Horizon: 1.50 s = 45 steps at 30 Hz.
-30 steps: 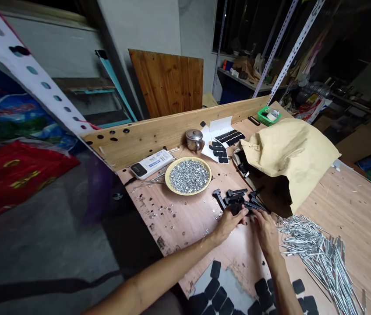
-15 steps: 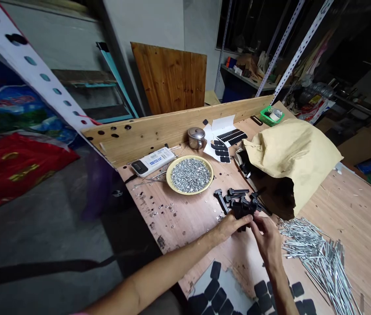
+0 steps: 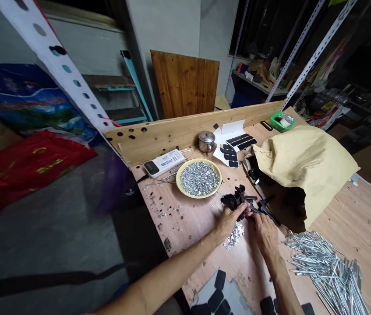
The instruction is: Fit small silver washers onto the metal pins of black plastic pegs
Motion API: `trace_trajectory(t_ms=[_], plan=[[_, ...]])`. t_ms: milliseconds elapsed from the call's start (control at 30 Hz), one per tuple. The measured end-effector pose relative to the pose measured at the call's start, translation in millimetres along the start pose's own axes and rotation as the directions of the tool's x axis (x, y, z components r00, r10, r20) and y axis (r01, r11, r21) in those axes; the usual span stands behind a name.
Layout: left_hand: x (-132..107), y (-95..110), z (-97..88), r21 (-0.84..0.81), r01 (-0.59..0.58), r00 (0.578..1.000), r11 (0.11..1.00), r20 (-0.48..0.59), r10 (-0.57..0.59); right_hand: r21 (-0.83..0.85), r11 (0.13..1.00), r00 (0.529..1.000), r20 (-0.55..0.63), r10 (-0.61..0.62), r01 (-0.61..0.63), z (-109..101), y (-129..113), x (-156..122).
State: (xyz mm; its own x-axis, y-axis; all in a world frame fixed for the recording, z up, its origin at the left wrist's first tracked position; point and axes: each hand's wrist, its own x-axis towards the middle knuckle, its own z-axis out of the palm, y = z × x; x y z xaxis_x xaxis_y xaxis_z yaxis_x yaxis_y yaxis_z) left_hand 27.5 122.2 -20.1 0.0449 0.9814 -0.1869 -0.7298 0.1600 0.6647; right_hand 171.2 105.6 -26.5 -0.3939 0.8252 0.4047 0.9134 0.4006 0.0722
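My left hand (image 3: 228, 219) and my right hand (image 3: 264, 227) meet over a cluster of black plastic handle pieces (image 3: 236, 199) on the wooden table (image 3: 192, 218). The left hand's fingers curl round some of these black pieces and hold them upright. The right hand's fingers are bent against the black pieces beside it (image 3: 264, 208); whether it grips one is hidden. A small heap of silver washers (image 3: 234, 234) lies on the table just below the hands.
A yellow bowl of washers (image 3: 200, 177) sits behind the hands, with a white device (image 3: 164, 162) and a metal pot (image 3: 206, 141) further back. A tan paper bag (image 3: 306, 162) lies right, a pile of metal rods (image 3: 326, 264) at the near right, black pads (image 3: 218, 293) near me.
The left hand has gathered the black pieces and raised them on end. A small heap of washers now shows under the hands. The view has shifted to the left.
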Motion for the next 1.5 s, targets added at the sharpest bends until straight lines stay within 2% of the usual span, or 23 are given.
trace_trajectory(t_ms=[67, 133, 167, 200, 267, 333, 433, 533, 633, 700, 733, 800, 867, 1033, 1167, 1333, 1400, 1500], plan=[[1.8, -3.9, -1.4, 0.025, 0.021, 0.999, 0.999, -0.032, -0.020, 0.125, 0.978, 0.978, -0.104, 0.181, -0.168, -8.6, -3.0, -0.5], [2.7, -7.9, -2.3, 0.044, 0.063, 0.998, 0.997, -0.026, -0.062, 0.334, 0.876, 0.894, -0.162, 0.418, -0.349, -19.1, -8.3, 0.1], [2.5, -9.5, -2.3, 0.042, 0.095, 0.996, 0.995, -0.005, -0.094, 0.436, 0.812, 0.862, -0.140, 0.487, -0.388, -24.0, -11.0, 1.0], [2.0, -10.5, -2.2, 0.029, 0.129, 0.991, 0.991, 0.022, -0.130, 0.518, 0.761, 0.860, -0.091, 0.502, -0.390, -28.1, -12.9, 2.2], [0.7, -10.7, -1.4, -0.023, 0.192, 0.979, 0.981, 0.075, -0.190, 0.640, 0.678, 0.890, 0.020, 0.456, -0.362, -31.9, -12.6, 5.1], [-0.1, -9.6, -0.8, -0.067, 0.230, 0.969, 0.971, 0.108, -0.222, 0.682, 0.637, 0.899, 0.072, 0.432, -0.361, -28.8, -6.3, 8.0], [1.2, -8.4, -0.3, -0.078, 0.270, 0.958, 0.960, 0.120, -0.260, 0.565, 0.738, 0.915, 0.079, 0.395, -0.368, -14.4, 5.4, 10.6], [4.1, -9.0, 0.4, -0.064, 0.314, 0.946, 0.947, 0.104, -0.307, 0.421, 0.830, 0.928, 0.096, 0.361, -0.366, 0.2, 5.9, 11.9], [5.8, -9.0, 0.7, -0.074, 0.311, 0.949, 0.948, 0.076, -0.306, 0.071, 0.906, 0.902, 0.159, 0.402, -0.417, 4.6, -1.1, 14.0], [6.0, -8.4, 0.2, -0.080, 0.307, 0.951, 0.948, 0.056, -0.303, -0.169, 0.925, 0.906, 0.204, 0.371, -0.341, 2.0, -2.6, 16.5], [5.9, -8.2, -0.3, -0.080, 0.308, 0.951, 0.948, 0.052, -0.305, -0.215, 0.934, 0.918, 0.219, 0.332, -0.286, -0.2, -1.6, 17.8], [5.3, -8.0, -1.1, -0.079, 0.314, 0.949, 0.946, 0.057, -0.310, -0.220, 0.955, 0.940, 0.234, 0.250, -0.199, -4.6, 2.7, 19.2], [4.2, -8.2, -1.7, -0.083, 0.325, 0.945, 0.942, 0.069, -0.320, -0.200, 0.964, 0.945, 0.238, 0.222, -0.176, -7.8, 7.1, 18.0], [-0.5, -9.3, -1.2, -0.085, 0.363, 0.930, 0.928, 0.102, -0.354, -0.150, 0.953, 0.936, 0.200, 0.291, -0.264, -11.3, 7.9, 4.3], [-4.7, -6.3, -1.8, -0.086, 0.355, 0.931, 0.931, 0.117, -0.344, -0.067, 0.900, 0.894, 0.102, 0.436, -0.431, -16.6, 7.1, -6.2], [-11.6, 2.7, -2.6, -0.109, 0.331, 0.942, 0.937, 0.100, -0.321, 0.180, 0.774, 0.786, -0.005, 0.618, -0.608, -27.7, -0.2, -16.9], [-18.2, 2.6, 1.5, -0.105, 0.336, 0.940, 0.936, 0.096, -0.327, 0.350, 0.710, 0.757, -0.003, 0.654, -0.611, -32.8, -14.2, -22.5], [-34.2, -3.5, 12.2, -0.053, 0.370, 0.922, 0.928, 0.144, -0.359, 0.651, 0.573, 0.758, 0.007, 0.652, -0.498, -41.0, -43.6, -32.8]])
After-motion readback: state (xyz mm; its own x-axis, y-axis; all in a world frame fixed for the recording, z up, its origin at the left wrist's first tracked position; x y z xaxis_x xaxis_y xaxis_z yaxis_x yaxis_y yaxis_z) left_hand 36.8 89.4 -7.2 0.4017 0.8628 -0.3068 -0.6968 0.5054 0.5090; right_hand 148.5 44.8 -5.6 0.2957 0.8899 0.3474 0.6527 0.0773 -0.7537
